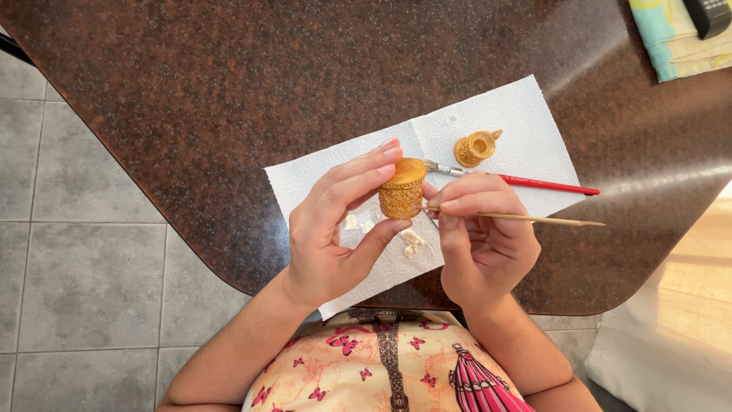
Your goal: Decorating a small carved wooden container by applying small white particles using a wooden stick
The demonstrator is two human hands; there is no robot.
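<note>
My left hand (335,229) pinches a small gold-painted, textured cylinder (402,189) between thumb and fingers, holding it just above a white paper towel (526,122). My right hand (480,236) grips a thin wooden stick (534,219) like a pen, its tip touching the cylinder's right side. A second small gold piece (476,147), hollow with a round opening, lies on the towel further back. A red-handled paintbrush (534,182) rests on the towel between that piece and my right hand.
The paper towel lies on a dark speckled brown table (229,91). Small white scraps (410,239) sit on the towel under my hands. A folded cloth (671,46) with a black remote (709,15) lies at the far right corner. Grey floor tiles (69,252) show at left.
</note>
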